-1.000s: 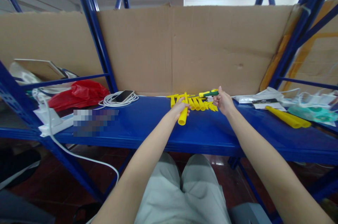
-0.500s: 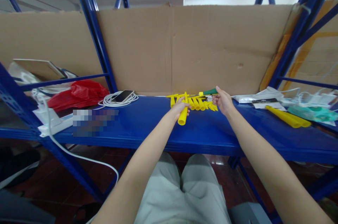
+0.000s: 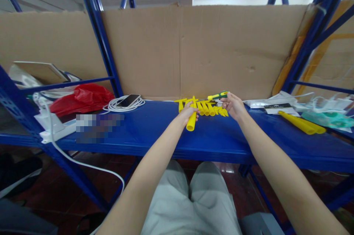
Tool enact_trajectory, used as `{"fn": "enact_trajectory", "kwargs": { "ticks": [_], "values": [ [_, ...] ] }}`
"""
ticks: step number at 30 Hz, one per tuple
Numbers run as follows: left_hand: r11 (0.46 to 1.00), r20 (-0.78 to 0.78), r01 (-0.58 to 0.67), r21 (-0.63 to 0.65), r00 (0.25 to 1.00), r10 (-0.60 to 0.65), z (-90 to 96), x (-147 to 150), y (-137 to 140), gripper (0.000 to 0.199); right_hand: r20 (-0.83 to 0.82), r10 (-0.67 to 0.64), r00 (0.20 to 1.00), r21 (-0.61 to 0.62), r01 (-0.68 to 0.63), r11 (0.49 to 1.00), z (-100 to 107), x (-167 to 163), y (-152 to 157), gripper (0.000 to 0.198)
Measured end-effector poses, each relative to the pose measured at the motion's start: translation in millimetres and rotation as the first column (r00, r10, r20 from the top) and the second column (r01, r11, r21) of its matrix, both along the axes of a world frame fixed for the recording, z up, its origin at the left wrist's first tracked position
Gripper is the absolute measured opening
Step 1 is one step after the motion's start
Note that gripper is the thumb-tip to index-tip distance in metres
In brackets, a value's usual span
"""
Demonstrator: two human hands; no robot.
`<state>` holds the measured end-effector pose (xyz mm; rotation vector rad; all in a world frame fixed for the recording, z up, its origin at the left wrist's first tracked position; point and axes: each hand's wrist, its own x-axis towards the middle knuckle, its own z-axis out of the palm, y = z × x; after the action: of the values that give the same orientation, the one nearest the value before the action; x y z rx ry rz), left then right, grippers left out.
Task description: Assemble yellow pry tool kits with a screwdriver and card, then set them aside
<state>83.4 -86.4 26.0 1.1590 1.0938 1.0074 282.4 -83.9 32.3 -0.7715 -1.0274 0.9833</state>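
Yellow T-shaped part and screwdriver, held over a blue shelf

Item: yellow T-shaped part (image 3: 190, 123), smooth and plastic-looking, with a round hollow mouth facing near. It lies at mid-shelf, its crosspiece at the far end; your left hand (image 3: 188, 114) is closed around its middle and hides that stretch.

Item: screwdriver (image 3: 217, 96), its ridged handle green and yellow, its thin shaft pointing left towards the far end of the part. You cannot tell whether the tip touches. Your right hand (image 3: 234, 106) pinches the handle's right end between thumb and curled fingers.

Item: row of yellow pieces (image 3: 206, 110), tubular and tapered, packed close just right of your left hand, below the screwdriver. Small silvery pieces (image 3: 218, 103) sit by your right fingers, too small to identify.

Surroundings: shelf (image 3: 157, 126), glossy blue; creased cardboard sheet (image 3: 143, 50), upright and closing off the far side. Left: coiled white cable (image 3: 110, 107) with a dark-screened phone (image 3: 129, 100) on it, then a crumpled red bag (image 3: 83, 98). Right: two long yellow tubes (image 3: 297, 122), side by side, next to a translucent green bag (image 3: 316, 120).
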Motion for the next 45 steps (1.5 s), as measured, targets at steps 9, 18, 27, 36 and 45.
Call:
{"fn": "enact_trajectory", "kwargs": {
  "ticks": [9,18,27,36,45],
  "values": [
    [1.000,0.004,0.006,0.005,1.000,-0.006,0.1,0.3,-0.5,0.069,0.029,-0.097,0.995,-0.002,0.097,0.995,-3.9,-2.7,2.1,0.049],
    [1.000,0.012,0.013,0.007,1.000,-0.013,1.2,0.0,-1.6,0.070,0.066,-0.118,0.991,-0.035,0.121,0.992,-3.9,-2.6,2.2,0.045],
    [1.000,0.024,-0.008,0.014,1.000,0.007,0.0,-0.3,1.7,0.068,0.042,0.000,0.999,-0.004,0.001,1.000,1.1,-1.9,-3.4,0.028],
    [1.000,0.022,0.005,0.004,1.000,-0.005,0.3,0.2,0.6,0.067,0.041,-0.106,0.994,-0.090,0.109,0.990,2.1,-3.4,-3.7,0.034],
    [1.000,0.013,0.010,0.000,1.000,-0.010,0.0,0.4,0.7,0.070,0.046,-0.168,0.985,-0.107,0.172,0.979,2.7,-5.7,-4.7,0.032]
  ]
}}
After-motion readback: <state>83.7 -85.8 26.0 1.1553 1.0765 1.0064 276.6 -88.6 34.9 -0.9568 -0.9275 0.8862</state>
